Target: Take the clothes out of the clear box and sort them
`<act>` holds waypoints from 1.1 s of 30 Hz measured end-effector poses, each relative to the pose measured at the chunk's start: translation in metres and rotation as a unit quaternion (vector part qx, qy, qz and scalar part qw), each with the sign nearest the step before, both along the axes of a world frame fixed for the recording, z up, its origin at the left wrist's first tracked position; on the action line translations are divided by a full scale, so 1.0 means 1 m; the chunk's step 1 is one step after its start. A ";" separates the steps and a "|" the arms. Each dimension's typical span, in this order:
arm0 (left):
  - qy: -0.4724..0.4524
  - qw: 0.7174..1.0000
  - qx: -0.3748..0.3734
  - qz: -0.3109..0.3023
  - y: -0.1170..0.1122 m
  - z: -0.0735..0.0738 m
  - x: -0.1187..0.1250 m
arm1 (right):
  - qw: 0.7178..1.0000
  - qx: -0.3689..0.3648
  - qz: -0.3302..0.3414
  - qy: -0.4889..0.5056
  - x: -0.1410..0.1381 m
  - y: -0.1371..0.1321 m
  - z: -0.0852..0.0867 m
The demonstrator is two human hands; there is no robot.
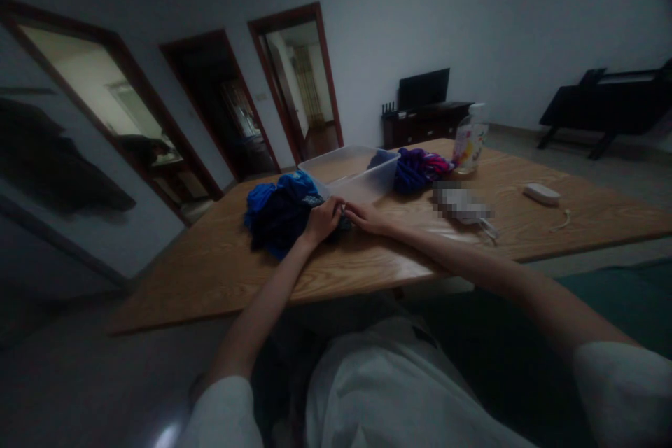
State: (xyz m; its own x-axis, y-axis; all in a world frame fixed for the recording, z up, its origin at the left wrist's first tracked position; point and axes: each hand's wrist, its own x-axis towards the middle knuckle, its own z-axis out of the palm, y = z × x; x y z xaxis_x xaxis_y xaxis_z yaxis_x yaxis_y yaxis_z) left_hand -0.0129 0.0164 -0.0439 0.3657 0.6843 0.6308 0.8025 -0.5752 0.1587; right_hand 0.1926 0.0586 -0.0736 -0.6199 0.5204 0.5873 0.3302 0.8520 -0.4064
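A person sat at the near edge of a wooden bench (577, 217), both bare arms stretched forward across it, seen from a camera on their head in a dim room

Toward the left end of the bench, close to the near edge, lay a bundle of blue and dark clothing (276, 213), crumpled into a loose heap with bright blue folds on top and darker navy cloth beneath. The left hand (321, 219) rested on the right side of this heap, its grip closed, fingers curled around a dark fold of the cloth. The right hand (369, 218) lay just beside it, fingertips touching the same fold; whether its grip was pinching the cloth or only pressing on it could not be told. Both hands met at one spot, probably so the cloth could be held steady on one side and worked from the other

Just behind the hands stood a clear plastic tub (357, 169), open-topped and seemingly empty. To its right sat a second bundle of purple and pink cloth (420, 169), touching the tub's right wall. Further right stood a clear pump bottle (470, 140) near the far edge, then a blurred object (462, 203), and a small white box (542, 194) with a cable toward the right end
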 end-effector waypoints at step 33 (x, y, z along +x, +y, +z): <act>0.032 0.999 0.025 -0.004 -0.010 0.009 0.007 | 0.986 -0.132 0.023 0.103 -0.004 0.019 -0.014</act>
